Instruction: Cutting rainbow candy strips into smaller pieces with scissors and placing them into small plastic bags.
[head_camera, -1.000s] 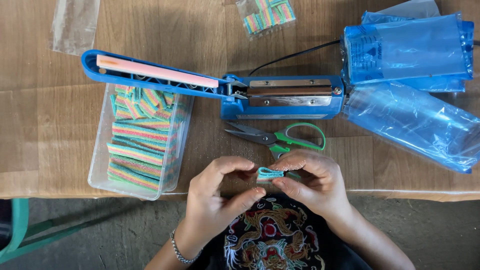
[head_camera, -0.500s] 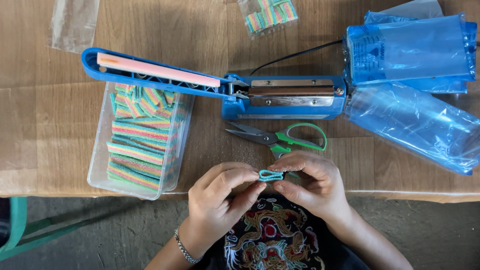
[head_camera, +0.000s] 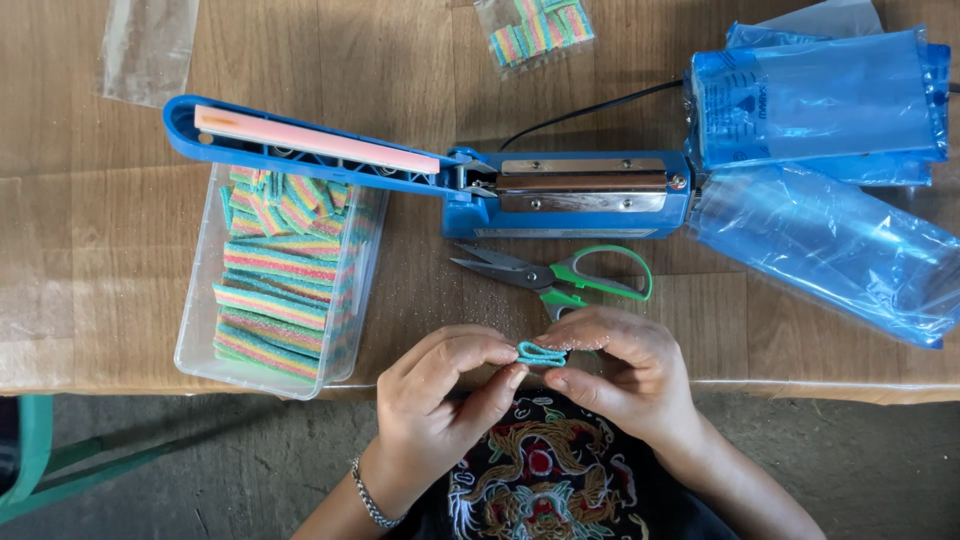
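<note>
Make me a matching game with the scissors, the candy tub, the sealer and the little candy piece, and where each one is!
Things:
1. scissors
2. tub
3. sealer
4. candy piece

Places:
A. pinched between the left hand and right hand
B. at the table's left, full of striped candy
C. lying just below the sealer, green handles
D. mid-table, blue, its arm raised over the tub

Pairs: 1-C, 2-B, 3-D, 4-A
</note>
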